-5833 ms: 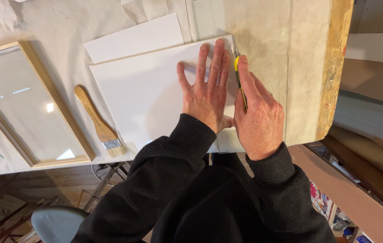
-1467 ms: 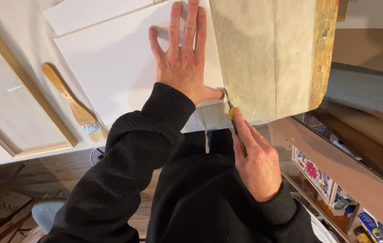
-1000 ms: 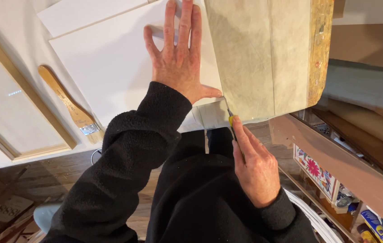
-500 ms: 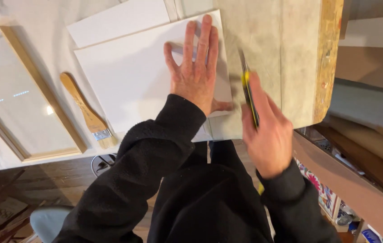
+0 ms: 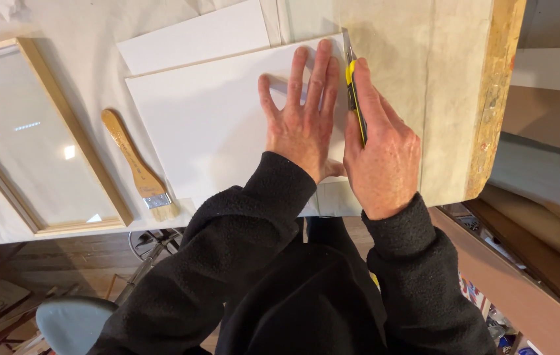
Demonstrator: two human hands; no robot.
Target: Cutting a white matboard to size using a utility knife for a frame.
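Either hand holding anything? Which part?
Right hand grips a yellow utility knife by its handle, index finger along the top. Left hand holds nothing; it presses flat on the white board.

Your right hand (image 5: 382, 158) holds a slim utility knife with yellow and black body (image 5: 356, 98), against a flat white rectangular board (image 5: 207, 125). Your sleeves are black fleece. The worktop (image 5: 438, 79) is pale beige, with a yellow-brown stained right edge. The flat wooden paintbrush (image 5: 136, 164) is light tan with a silver metal band. The rectangular glass frame (image 5: 36, 131) has pale wood borders.
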